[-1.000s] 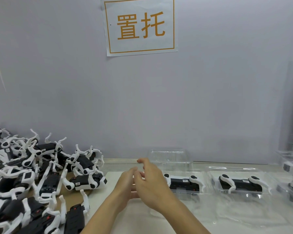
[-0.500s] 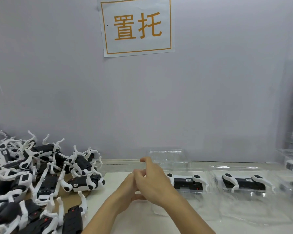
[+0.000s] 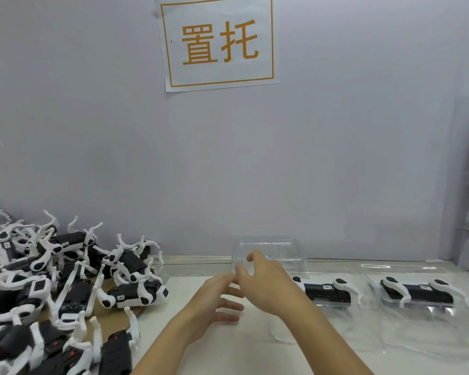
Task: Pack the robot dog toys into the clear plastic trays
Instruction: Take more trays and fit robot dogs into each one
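1. Head cam view, looking fwd and down at a pale tabletop (image 3: 255,347) against a grey wall w/ a paper sign (image 3: 218,43) in orange characters at 12 o'clock.
2. Left hand (image 3: 217,304) sits at centre, fingers spread and mostly straight, holding nothing that shows.
3. Right hand (image 3: 266,285) is just beside it toward 1 o'clock, fingers loosely curled; its fingertips meet the near edge of an empty clear tray (image 3: 268,249). Whether it pinches that edge, can't tell: the plastic is see-through and blurred there.
4. Risks, as a judgement: the tray is thin and light, so a one-sided tug could flip it or skid it into the filled trays. The clear rims are hard to see, so a hand may miss the edge or crush it.
5. The loose toy dog pile (image 3: 52,293) fills 8 to 10 o'clock, legs sticking up and tangled; lifting one could drag a neighbour along or off the tabletop.
6. Containers: a filled tray (image 3: 333,307) at 3 o'clock holds one black-and-white dog (image 3: 325,289) lying flat.
7. A second filled tray (image 3: 458,309), further toward 3 o'clock, holds another dog (image 3: 417,290) the same way.
8. The empty tray at 1 o'clock has nothing inside.
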`<state>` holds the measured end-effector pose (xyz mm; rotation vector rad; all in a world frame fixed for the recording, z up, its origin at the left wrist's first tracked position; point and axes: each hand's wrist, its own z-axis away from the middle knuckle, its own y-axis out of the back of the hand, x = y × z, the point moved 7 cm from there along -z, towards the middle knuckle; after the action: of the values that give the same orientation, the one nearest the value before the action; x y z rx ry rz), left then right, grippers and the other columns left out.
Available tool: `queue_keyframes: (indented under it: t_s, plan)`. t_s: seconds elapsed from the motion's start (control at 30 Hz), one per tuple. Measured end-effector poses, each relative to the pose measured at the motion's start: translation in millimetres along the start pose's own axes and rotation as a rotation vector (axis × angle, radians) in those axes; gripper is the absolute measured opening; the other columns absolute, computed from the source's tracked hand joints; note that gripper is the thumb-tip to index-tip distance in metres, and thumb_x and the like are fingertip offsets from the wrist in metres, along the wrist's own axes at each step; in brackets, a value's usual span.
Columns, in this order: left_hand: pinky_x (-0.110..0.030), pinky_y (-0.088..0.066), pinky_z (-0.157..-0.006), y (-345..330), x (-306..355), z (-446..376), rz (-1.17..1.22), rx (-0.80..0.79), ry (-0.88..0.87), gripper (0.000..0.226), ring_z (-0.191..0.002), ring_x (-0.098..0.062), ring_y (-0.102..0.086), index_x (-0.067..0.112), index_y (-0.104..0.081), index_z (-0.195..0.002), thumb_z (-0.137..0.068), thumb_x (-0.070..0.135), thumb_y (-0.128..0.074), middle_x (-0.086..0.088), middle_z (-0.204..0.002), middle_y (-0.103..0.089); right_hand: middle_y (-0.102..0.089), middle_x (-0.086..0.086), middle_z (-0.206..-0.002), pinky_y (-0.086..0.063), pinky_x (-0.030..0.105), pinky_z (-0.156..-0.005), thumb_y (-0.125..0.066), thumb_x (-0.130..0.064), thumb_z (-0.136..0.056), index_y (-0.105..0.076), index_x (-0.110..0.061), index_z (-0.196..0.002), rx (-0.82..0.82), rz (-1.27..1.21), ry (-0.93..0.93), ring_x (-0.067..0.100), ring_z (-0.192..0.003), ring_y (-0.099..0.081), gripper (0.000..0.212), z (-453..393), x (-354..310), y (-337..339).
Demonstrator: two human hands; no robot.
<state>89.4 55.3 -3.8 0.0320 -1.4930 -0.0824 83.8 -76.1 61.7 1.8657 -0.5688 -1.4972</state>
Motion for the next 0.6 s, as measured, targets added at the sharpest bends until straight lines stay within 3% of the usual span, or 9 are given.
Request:
queue_keyframes:
  t_s: [0.07,0.2,0.3,0.43,0.53,0.6]
  plan:
    - [-0.047,-0.059,-0.083,3.0,-2.8,-1.2,0.022,0.034,0.024,0.034,-0.085,-0.029,-0.071,0.01,-0.068,-0.112,-0.096,0.038,-0.055,-0.018,-0.109,-0.069,-0.05,0.008,-0.134,-0.039,0.029,-0.065,-0.037,-0.051,-0.099,-0.039,-0.024,-0.141,0.004,-0.004,-0.022,0.018,-0.093,-0.056,0.05,-3.4,5.8,7.8]
    - [-0.041,-0.06,-0.074,4.3,-3.6,0.1,0.041,0.064,0.041,0.03,-0.085,-0.03,-0.072,0.009,-0.066,-0.109,-0.097,0.033,-0.054,-0.018,-0.106,-0.071,-0.048,0.006,-0.141,-0.04,0.032,-0.077,-0.037,-0.054,-0.099,-0.038,-0.023,-0.144,0.007,0.007,-0.047,0.016,-0.095,-0.051,0.055,-7.0,16.5,20.9]
    - [-0.039,-0.059,-0.072,4.1,-3.3,0.2,0.033,0.063,0.035,0.029,-0.085,-0.03,-0.072,0.009,-0.066,-0.108,-0.098,0.033,-0.053,-0.017,-0.105,-0.071,-0.049,0.004,-0.14,-0.038,0.028,-0.071,-0.038,-0.054,-0.1,-0.039,-0.021,-0.145,0.028,0.017,-0.055,0.011,-0.087,-0.048,0.056,-8.5,24.1,31.1]
    - [-0.039,-0.06,-0.073,4.3,-4.1,-0.6,0.018,0.065,0.031,0.027,-0.082,-0.028,-0.071,0.009,-0.067,-0.106,-0.099,0.031,-0.052,-0.017,-0.105,-0.07,-0.051,0.0,-0.118,-0.035,0.025,-0.06,-0.038,-0.053,-0.1,-0.045,-0.021,-0.14,0.049,0.047,-0.089,0.008,-0.08,-0.048,0.052,-9.2,35.1,44.5]
    - [-0.039,-0.06,-0.073,4.8,-4.2,-0.4,0.009,0.072,0.027,0.027,-0.082,-0.028,-0.071,0.009,-0.067,-0.106,-0.099,0.03,-0.052,-0.017,-0.105,-0.07,-0.045,-0.003,-0.108,-0.038,0.029,-0.069,-0.038,-0.051,-0.101,-0.049,-0.021,-0.136,0.041,0.058,-0.108,0.013,-0.089,-0.05,0.047,-9.8,42.6,52.2]
    - [-0.039,-0.059,-0.073,5.1,-3.7,0.3,0.004,0.076,0.023,0.026,-0.081,-0.027,-0.07,0.008,-0.066,-0.106,-0.1,0.029,-0.051,-0.017,-0.104,-0.07,-0.045,-0.004,-0.104,-0.037,0.027,-0.067,-0.038,-0.049,-0.102,-0.051,-0.021,-0.131,0.036,0.054,-0.116,0.01,-0.085,-0.049,0.043,-10.5,46.7,56.0]
